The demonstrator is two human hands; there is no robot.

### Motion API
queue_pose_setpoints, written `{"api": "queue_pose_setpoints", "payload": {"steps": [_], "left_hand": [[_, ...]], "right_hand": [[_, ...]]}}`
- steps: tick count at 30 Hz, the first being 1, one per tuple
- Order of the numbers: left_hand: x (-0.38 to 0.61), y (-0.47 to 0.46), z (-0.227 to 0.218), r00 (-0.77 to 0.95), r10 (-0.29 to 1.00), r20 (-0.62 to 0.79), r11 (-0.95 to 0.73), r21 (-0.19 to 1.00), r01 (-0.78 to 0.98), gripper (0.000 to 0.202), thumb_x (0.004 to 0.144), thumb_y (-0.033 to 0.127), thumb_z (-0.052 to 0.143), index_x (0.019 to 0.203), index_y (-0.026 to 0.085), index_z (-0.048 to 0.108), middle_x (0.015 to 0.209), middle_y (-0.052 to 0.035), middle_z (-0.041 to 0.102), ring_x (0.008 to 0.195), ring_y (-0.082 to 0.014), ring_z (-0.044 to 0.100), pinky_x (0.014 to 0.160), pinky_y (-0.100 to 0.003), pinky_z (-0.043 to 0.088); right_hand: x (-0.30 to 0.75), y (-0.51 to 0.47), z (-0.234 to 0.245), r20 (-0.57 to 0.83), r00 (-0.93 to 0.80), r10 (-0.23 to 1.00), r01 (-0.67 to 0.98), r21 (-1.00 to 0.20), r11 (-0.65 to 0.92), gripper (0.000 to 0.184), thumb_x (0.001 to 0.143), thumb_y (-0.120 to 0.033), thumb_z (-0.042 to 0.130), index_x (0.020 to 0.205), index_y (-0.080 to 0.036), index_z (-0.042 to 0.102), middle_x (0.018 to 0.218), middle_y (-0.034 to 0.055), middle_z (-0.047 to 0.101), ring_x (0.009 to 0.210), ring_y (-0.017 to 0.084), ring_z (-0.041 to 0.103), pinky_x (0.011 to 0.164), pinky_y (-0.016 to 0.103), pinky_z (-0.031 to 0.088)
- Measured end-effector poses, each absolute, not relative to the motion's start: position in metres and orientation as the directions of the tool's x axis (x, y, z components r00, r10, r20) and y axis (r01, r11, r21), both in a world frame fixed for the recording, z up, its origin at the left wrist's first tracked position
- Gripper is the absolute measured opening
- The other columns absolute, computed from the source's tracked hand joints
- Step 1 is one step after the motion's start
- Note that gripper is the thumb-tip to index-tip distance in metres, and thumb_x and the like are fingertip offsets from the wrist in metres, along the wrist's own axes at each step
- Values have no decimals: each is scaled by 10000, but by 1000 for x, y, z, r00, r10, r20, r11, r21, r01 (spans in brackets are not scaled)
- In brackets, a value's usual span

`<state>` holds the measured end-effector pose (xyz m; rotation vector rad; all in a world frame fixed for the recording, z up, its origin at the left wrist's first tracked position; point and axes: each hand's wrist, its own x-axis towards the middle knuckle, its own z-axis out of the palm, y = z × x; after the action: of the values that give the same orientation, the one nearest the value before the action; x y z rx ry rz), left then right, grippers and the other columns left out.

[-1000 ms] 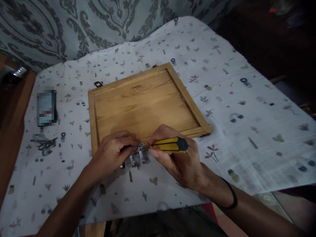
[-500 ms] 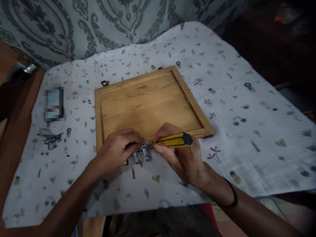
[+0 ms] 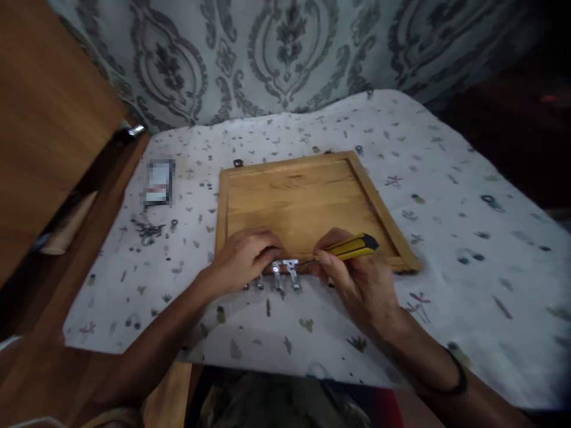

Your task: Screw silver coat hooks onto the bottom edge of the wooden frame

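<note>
Right hand — fingers closed round yellow-black screwdriver; left hand — fingers bent, hold unclear; metal clip between fingertips, wooden panel beside.

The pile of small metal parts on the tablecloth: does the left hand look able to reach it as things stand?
Probably yes: the left hand is at the near edge of the framed wooden panel, and nothing tall shows between it and the metal parts on the tablecloth.
</note>
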<state>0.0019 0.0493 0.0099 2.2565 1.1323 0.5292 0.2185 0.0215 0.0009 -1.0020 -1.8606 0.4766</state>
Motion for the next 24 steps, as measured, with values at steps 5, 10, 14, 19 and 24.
{"api": "queue_pose_setpoints", "payload": {"steps": [5,10,14,19,24], "left_hand": [[-15,47,18,498,861,104,-465,559,687,154,986,126,587,944,173,728,972,-49,736,922,-187,690,834,-293,520],[-53,46,19,360,922,146,-384,484,786,162,976,145,579,926,183,728,920,-31,734,849,-175,679,799,-285,507],[-98,49,15,148,957,250,-252,458,853,137,942,150,610,900,194,732,895,-20,745,826,-160,670,762,-258,493],[-163,45,9,-168,912,373,-12,436,900,216,974,173,516,917,181,724,948,-61,742,859,-181,641,780,-280,473],[-208,35,-9,-410,816,407,220,437,872,226,926,170,524,829,191,727,858,-61,707,817,-211,613,747,-300,439]], "right_hand": [[216,32,13,684,-340,645,396,-518,758,433,1045,-273,557,614,-236,553,531,1,602,384,112,552,391,266,400],[216,39,10,771,-318,552,324,-459,827,369,1023,-271,605,656,-250,572,542,9,610,346,113,563,333,266,394],[212,44,14,761,-351,546,269,-476,837,436,1040,-416,544,627,-276,565,532,25,602,353,123,547,335,279,383],[185,37,39,702,-175,690,396,-592,702,522,1025,-609,415,638,-295,571,535,51,530,486,209,601,413,326,401],[185,27,33,588,-149,795,523,-635,568,564,976,-701,414,631,-279,555,506,33,511,474,215,581,421,314,409]]}}
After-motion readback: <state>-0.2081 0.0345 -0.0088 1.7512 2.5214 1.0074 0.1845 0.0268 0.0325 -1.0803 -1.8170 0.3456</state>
